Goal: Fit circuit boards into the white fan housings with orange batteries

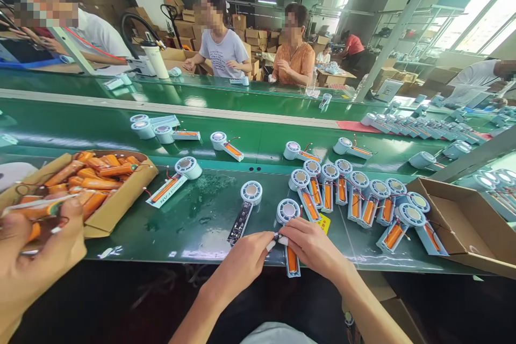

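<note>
My left hand (pixel 246 257) and my right hand (pixel 314 247) meet at the bench's front edge, fingertips pinched together. Between them is a small dark piece (pixel 277 237) that looks like a wire connector, mostly covered by the fingers. White covers show on some fingertips. Just under my hands lies a light-blue handheld fan (pixel 288 210), its open handle holding an orange battery (pixel 292 262). To the left, another fan (pixel 251 192) has a black circuit board (pixel 241 223) showing along its handle. Several fans with orange batteries (pixel 368 208) stand grouped to the right.
At far left, another person's hand (pixel 44 258) holds an orange battery beside a cardboard box (pixel 151 169) of batteries. An open carton (pixel 463 236) sits at right. Fans lie along the green conveyor (pixel 262 140). Co-workers (pixel 223 45) sit across the line.
</note>
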{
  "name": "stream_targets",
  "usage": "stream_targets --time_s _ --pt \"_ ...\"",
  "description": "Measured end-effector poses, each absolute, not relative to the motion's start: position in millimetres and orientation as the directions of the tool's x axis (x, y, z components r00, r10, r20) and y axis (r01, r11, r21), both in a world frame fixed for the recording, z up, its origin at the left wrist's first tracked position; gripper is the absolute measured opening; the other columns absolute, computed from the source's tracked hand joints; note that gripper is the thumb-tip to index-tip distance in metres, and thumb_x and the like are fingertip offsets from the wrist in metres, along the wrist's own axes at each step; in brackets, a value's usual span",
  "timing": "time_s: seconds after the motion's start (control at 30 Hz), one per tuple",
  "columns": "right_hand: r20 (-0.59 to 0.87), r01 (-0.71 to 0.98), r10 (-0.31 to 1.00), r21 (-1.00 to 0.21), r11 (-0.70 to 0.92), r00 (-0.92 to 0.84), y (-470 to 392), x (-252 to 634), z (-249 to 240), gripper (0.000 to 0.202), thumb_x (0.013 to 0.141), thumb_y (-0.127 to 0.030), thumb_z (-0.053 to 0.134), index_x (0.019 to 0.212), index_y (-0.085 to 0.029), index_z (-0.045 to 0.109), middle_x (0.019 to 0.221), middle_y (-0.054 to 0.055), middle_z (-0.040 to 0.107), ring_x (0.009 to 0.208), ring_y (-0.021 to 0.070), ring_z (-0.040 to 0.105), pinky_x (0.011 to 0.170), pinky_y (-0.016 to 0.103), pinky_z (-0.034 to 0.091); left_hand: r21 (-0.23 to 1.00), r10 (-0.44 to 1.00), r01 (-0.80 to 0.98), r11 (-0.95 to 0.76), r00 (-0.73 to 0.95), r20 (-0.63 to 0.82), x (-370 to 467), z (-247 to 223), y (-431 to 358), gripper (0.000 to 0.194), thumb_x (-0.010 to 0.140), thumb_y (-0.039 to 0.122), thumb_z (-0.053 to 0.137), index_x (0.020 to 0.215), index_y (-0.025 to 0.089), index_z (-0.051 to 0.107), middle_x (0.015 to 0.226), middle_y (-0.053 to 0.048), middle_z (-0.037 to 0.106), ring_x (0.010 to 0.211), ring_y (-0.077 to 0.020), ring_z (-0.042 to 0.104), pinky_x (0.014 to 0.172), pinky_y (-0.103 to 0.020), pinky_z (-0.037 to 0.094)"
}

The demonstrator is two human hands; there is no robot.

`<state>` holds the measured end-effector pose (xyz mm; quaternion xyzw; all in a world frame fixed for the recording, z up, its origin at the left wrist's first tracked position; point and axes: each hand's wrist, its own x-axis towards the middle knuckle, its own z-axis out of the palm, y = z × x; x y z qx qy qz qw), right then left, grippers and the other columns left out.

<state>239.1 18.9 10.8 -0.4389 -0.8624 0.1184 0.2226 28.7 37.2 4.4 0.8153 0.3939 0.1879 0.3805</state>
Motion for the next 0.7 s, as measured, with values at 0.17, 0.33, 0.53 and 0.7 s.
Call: stream_targets --time_s 0.17,0.33,0.53,0.7 --pt "0.3 0.666 0.873 -0.564 0.488 -0.386 13.5 242.2 11.3 0.019 0.102 -0.028 0.049 0.107 -0.022 0.067 0.099 0.007 0.069 0.087 0.019 0.065 0.075 0.03 0.054 0.746 0.796 0.536 -0.396 0.606 -0.013 34.0 7.0 35.7 0.033 0.092 0.014 0.036 0.098 0.025 0.067 0.096 -0.005 0.074 0.092 -0.0238 0.07 0.08 -0.031 0.05" --pt "0.336 0.483 0.902 -0.858 0.174 0.271 -1.7 252.2 4.1 0.025 0.097 -0.04 0.055 0.108 -0.021 0.067 0.096 0.008 0.069 0.073 0.0172 0.063 0.062 0.028 0.055 0.755 0.836 0.569 -0.326 0.546 -0.051 40.9 5.2 31.1 0.036 0.096 0.022 0.03 0.11 0.023 0.064 0.104 -0.009 0.075 0.1 -0.0265 0.07 0.084 -0.036 0.05" --pt "0.199 0.38 0.947 -0.92 0.093 0.25 -0.7 247.7 -3.2 0.027 0.091 -0.041 0.064 0.109 -0.02 0.07 0.098 0.007 0.07 0.073 0.0165 0.061 0.062 0.027 0.052 0.865 0.924 0.481 -0.145 0.379 -0.056 51.9 -7.3 14.4 0.038 0.097 0.031 0.032 0.13 0.022 0.048 0.097 -0.008 0.076 0.092 -0.0243 0.072 0.084 -0.036 0.052" --pt "0.269 0.364 0.953 -0.908 0.205 0.136 14.8 234.8 3.4 0.017 0.093 -0.033 0.059 0.091 -0.021 0.071 0.092 0.006 0.071 0.08 0.0179 0.064 0.069 0.027 0.052 0.916 0.975 0.387 -0.103 0.221 0.017 66.7 -17.7 5.4 0.036 0.096 0.031 0.033 0.128 0.021 0.046 0.124 -0.015 0.069 0.111 -0.0248 0.069 0.092 -0.039 0.053"
